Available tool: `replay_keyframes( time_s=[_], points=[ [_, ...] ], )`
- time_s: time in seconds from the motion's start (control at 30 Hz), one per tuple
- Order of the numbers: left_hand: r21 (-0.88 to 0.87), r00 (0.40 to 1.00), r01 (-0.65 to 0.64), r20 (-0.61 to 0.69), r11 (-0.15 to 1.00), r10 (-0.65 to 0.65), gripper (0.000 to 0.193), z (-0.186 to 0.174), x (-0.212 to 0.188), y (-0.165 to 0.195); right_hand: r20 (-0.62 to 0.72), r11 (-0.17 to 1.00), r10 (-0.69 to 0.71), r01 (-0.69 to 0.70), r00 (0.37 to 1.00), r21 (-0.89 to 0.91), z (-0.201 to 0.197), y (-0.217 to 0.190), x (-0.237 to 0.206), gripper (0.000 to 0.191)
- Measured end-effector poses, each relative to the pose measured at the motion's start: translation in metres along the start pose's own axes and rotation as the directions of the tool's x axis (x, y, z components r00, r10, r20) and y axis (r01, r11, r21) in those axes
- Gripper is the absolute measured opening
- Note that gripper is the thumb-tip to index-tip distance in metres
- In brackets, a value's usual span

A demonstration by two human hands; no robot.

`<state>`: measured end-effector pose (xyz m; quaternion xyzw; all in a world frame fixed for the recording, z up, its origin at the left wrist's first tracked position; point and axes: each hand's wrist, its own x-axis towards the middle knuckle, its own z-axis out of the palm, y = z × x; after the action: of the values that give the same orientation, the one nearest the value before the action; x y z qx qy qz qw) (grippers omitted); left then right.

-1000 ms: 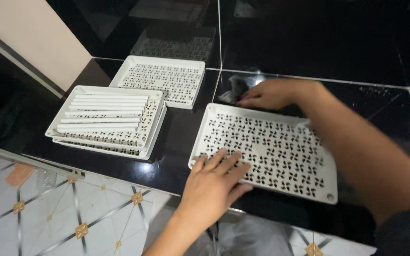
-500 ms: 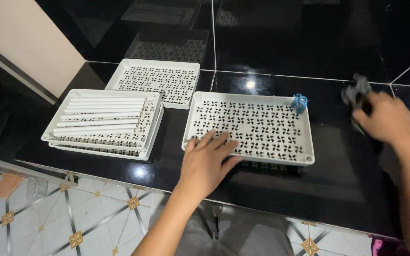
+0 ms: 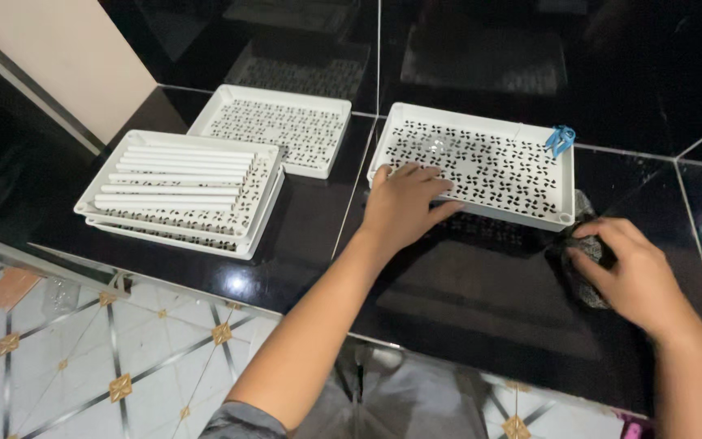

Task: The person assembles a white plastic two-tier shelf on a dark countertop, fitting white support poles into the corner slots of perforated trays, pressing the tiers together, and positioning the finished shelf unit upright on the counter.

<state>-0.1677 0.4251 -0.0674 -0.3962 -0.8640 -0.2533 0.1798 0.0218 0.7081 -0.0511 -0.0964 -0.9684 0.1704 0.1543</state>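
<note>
White perforated tray [image 3: 481,167] lies on the black surface [image 3: 302,236] under the flat, open left hand [image 3: 404,207], the right hand [image 3: 631,272] closed on a dark scrubber [image 3: 582,260] just right, scrubbing apparently unfinished

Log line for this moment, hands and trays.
left hand: flat on perforated white tray | right hand: gripping dark cloth on black counter
</note>
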Motion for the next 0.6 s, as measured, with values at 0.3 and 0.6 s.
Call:
replay_keyframes(
  time_s=[0.3,0.6],
  points=[
    [0.090,0.997,0.069,0.023,0.994,-0.072,0.049,-0.005,-0.002,0.014,-0.200,0.985,-0.084,0.052,0.976,-0.162,0.000,-0.001,-0.026,0.027],
    [0.124,0.977,0.070,-0.210,0.990,-0.043,0.063,-0.064,-0.074,0.023,-0.322,0.943,-0.330,0.299,0.887,-0.145,0.036,0.033,-0.033,0.021]
  ],
)
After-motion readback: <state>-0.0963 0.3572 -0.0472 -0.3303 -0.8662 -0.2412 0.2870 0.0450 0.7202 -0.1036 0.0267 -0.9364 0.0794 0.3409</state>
